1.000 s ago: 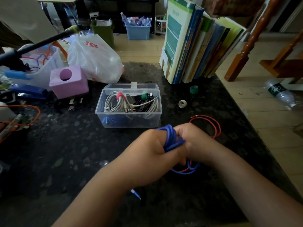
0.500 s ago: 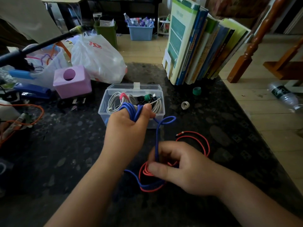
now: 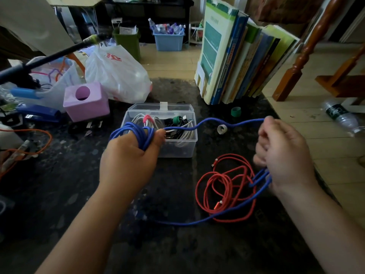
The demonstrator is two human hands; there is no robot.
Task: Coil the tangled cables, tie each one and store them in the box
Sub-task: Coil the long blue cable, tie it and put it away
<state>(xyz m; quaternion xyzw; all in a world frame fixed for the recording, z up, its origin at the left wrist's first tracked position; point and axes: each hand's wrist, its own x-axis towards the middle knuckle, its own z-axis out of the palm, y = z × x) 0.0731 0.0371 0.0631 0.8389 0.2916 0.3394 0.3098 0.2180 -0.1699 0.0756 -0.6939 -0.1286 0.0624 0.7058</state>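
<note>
Now apart, left hand (image 3: 128, 165) clamped on round loops of braided blue cable (image 3: 136, 133) before the clear plastic box (image 3: 177, 151), right hand (image 3: 284, 153) pinching its drawn-out tail clear of the loose woven red cable (image 3: 225, 186) on the dark table (image 3: 59, 184); untangling nearly done.
</note>
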